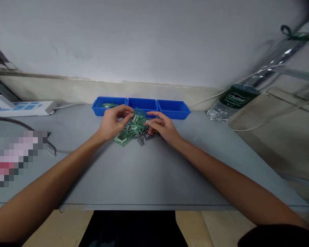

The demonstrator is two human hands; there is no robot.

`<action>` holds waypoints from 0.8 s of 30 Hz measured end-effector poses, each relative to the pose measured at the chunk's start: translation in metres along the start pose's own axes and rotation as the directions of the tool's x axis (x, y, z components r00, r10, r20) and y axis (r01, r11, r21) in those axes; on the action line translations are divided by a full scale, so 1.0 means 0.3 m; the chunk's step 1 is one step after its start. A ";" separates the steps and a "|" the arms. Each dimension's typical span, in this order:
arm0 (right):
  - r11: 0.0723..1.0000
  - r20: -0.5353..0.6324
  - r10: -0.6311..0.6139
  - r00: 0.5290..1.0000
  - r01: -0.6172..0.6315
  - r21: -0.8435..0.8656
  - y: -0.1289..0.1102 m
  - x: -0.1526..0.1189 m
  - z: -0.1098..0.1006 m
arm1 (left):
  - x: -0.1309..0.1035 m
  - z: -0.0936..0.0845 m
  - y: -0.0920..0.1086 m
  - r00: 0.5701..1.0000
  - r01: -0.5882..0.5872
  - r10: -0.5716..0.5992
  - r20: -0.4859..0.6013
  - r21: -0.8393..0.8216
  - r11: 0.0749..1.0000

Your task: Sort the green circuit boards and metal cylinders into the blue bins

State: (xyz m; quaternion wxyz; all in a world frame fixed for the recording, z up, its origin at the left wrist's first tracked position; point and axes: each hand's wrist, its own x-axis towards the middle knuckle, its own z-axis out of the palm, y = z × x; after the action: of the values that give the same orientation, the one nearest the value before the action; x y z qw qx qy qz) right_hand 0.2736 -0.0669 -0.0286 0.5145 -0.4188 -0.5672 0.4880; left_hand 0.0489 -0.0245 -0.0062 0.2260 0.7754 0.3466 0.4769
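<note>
My left hand (114, 120) has its thumb and index finger pinched on the edge of a small green-tinted clear plastic bag (138, 117) with small pale parts inside. My right hand (167, 128) is at the bag's right side, index finger stretched out and thumb apart from it; whether it touches the bag is unclear. Beneath both hands lies a pile of similar green bags (123, 139) mixed with loose dark, shiny metal-looking pieces (142, 140). Their exact kind is too small to make out, and the right fingers partly cover them.
Behind the pile, three joined blue bins (173, 115) stand by the wall; green bags lie in the left one. A white power strip (36, 108) and cable are at left, near a pixelated object (12, 157). A large water bottle (234, 99) leans at right on the grey table (154, 178).
</note>
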 end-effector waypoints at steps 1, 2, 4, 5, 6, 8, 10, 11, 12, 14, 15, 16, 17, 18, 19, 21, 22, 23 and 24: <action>1.000 -0.008 -0.001 1.000 0.001 0.003 0.001 0.001 0.001 | -0.002 0.007 0.004 0.999 0.028 -0.027 0.019 -0.049 0.998; 1.000 -0.008 -0.001 1.000 0.001 0.000 0.002 0.002 0.001 | -0.004 0.013 0.007 0.998 0.052 -0.048 0.041 -0.089 0.995; 1.000 0.023 -0.004 1.000 0.004 -0.029 0.004 0.003 -0.001 | -0.009 0.023 0.011 0.992 0.091 -0.076 0.100 -0.148 0.985; 0.999 0.046 -0.007 0.999 0.010 -0.050 0.005 0.003 -0.002 | -0.013 0.027 0.013 0.988 0.108 -0.086 0.132 -0.171 0.979; 0.997 0.070 -0.012 0.997 0.017 -0.071 0.005 0.003 -0.004 | -0.017 0.030 0.014 0.982 0.126 -0.096 0.162 -0.192 0.973; 0.995 0.101 -0.020 0.995 0.030 -0.099 0.005 0.002 -0.005 | -0.026 0.033 0.016 0.963 0.170 -0.115 0.243 -0.217 0.961; 0.993 0.107 -0.017 0.994 0.029 -0.111 0.003 0.001 -0.005 | -0.034 0.034 0.018 0.933 0.204 -0.123 0.338 -0.214 0.955; 0.993 0.109 -0.014 0.994 0.027 -0.116 0.001 0.000 -0.004 | -0.037 0.034 0.019 0.918 0.208 -0.121 0.379 -0.198 0.958; 0.992 0.109 -0.013 0.994 0.027 -0.121 0.000 0.000 -0.003 | -0.040 0.034 0.021 0.906 0.201 -0.116 0.407 -0.174 0.964; 0.991 0.118 -0.013 0.993 0.029 -0.134 -0.003 0.001 -0.002 | -0.044 0.035 0.023 0.906 0.169 -0.101 0.410 -0.131 0.977; 0.990 0.125 -0.011 0.992 0.029 -0.139 -0.003 0.002 -0.002 | -0.046 0.037 0.024 0.910 0.157 -0.097 0.404 -0.118 0.981; 0.990 0.129 -0.010 0.992 0.028 -0.141 -0.003 0.003 -0.003 | -0.046 0.038 0.026 0.911 0.155 -0.097 0.401 -0.114 0.981; 0.990 0.132 -0.008 0.991 0.027 -0.140 -0.003 0.004 -0.003 | -0.046 0.039 0.028 0.910 0.160 -0.099 0.403 -0.120 0.980; 0.990 0.132 -0.008 0.991 0.026 -0.137 -0.003 0.004 -0.004 | -0.046 0.039 0.031 0.907 0.173 -0.106 0.408 -0.131 0.976; 0.991 0.132 -0.008 0.991 0.026 -0.132 -0.003 0.005 -0.004 | -0.045 0.039 0.034 0.903 0.187 -0.114 0.415 -0.141 0.972; 0.992 0.128 -0.012 0.992 0.029 -0.126 -0.005 0.004 -0.004 | -0.044 0.038 0.040 0.898 0.210 -0.129 0.420 -0.153 0.966; 0.992 0.124 -0.013 0.992 0.029 -0.127 -0.007 0.003 -0.004 | -0.044 0.037 0.042 0.898 0.214 -0.133 0.419 -0.153 0.965; 0.991 0.120 -0.012 0.993 0.027 -0.129 -0.009 0.002 -0.003 | -0.043 0.035 0.044 0.901 0.210 -0.133 0.414 -0.145 0.967; 0.991 0.117 -0.008 0.993 0.023 -0.131 -0.010 0.000 -0.003 | -0.042 0.034 0.044 0.906 0.194 -0.126 0.405 -0.132 0.972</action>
State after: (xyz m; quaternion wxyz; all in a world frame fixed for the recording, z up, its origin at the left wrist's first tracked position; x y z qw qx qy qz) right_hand 0.2744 -0.0672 -0.0255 0.4557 -0.4184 -0.6304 0.4688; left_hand 0.0585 -0.0428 -0.0092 0.3946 0.8021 0.3150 0.3189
